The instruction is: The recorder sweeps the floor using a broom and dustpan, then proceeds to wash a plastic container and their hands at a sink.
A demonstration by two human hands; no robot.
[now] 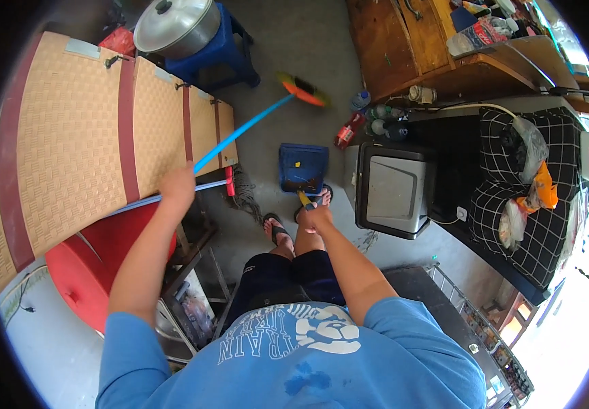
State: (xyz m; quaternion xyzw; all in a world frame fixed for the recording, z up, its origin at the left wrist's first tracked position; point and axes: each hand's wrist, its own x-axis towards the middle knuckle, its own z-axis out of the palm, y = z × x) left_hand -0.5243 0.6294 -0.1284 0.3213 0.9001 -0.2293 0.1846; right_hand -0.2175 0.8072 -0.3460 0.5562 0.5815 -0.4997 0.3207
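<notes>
My left hand (178, 183) grips the blue handle (246, 130) of a broom. The broom's head (303, 91), orange with yellowish and dark bristles, is blurred and lies beyond the dustpan, over the grey floor. In my right hand (318, 217) is the handle of a blue plastic dustpan (303, 154), with a yellow part showing near the fingers. The pan rests on the floor before my feet. Dark debris and a small yellow scrap (298, 164) lie in it.
At left stand a woven-pattern cabinet (74, 122), a mop (230, 181) and a red container (77, 278). A lidded metal pot (177, 30) sits on a blue stool (233, 56). To the right are plastic bottles (349, 130), a grey-and-black bin (394, 189) and a wooden cabinet (384, 41).
</notes>
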